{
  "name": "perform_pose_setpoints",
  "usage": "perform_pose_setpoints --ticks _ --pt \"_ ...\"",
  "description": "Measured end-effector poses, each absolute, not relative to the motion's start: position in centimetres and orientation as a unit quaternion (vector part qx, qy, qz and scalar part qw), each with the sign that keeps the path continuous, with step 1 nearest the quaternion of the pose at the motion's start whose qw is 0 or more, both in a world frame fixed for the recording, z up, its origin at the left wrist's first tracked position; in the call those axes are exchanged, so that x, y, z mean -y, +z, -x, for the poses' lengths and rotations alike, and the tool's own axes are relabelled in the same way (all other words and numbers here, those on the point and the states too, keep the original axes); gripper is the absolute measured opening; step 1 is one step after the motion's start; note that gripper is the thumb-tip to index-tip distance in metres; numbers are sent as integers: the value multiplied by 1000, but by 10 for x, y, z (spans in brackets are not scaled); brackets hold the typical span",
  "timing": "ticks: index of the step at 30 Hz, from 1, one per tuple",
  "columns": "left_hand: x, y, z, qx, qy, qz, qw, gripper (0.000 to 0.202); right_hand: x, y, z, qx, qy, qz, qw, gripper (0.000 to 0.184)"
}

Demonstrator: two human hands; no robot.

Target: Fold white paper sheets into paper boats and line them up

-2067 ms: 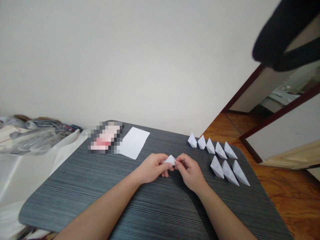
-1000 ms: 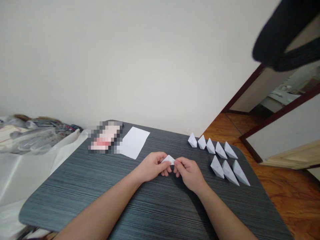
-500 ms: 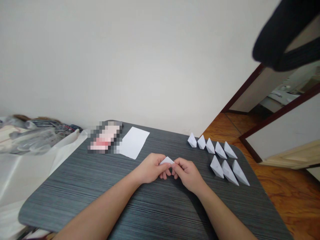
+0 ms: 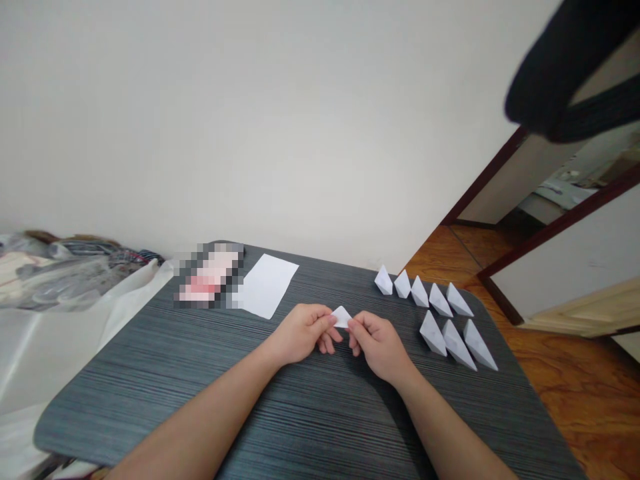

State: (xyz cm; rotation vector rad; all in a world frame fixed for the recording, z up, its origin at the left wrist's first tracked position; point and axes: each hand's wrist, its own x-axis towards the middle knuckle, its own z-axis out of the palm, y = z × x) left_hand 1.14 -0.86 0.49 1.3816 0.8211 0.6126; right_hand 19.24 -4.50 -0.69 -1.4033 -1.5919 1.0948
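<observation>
A small piece of folded white paper point(image 4: 341, 317) with a pointed top is held between my two hands above the table point(image 4: 310, 413). My left hand point(image 4: 306, 331) pinches its left corner between thumb and forefinger, the other fingers curled loosely below. On the opposite corner, my right hand point(image 4: 376, 343) grips it the same way. Several folded white paper boats point(image 4: 433, 333) stand in two rows to the right of my right hand. Beyond my left hand lies a flat white sheet of paper point(image 4: 269, 285).
A pixelated pink and dark object point(image 4: 210, 273) lies at the table's far left. Plastic-wrapped things point(image 4: 85, 273) are heaped beyond the left edge. A pale wall point(image 4: 280, 133) rises behind the table, and wooden floor point(image 4: 565, 373) shows at the right. A dark strap point(image 4: 555, 73) hangs into the upper right.
Both thumbs have moved outward to the paper's corners, so more of it shows between my hands. The paper has risen slightly. The boats and the flat sheet have stayed in place.
</observation>
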Motion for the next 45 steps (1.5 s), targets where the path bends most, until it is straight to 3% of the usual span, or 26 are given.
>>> perform_pose_setpoints --ticks 26,34,41,45 --pt "7 1 -12 -358 278 -592 666 34 43 -10 -194 582 437 567 385 37" --pt "8 2 -11 -354 290 -614 643 29 44 -9 -195 602 472 545 344 31" --pt "9 2 -13 -334 307 -579 677 27 44 -6 -189 591 522 452 417 14" --pt "10 2 -13 -343 302 -620 638 26 46 -3 -186 586 524 442 432 12"
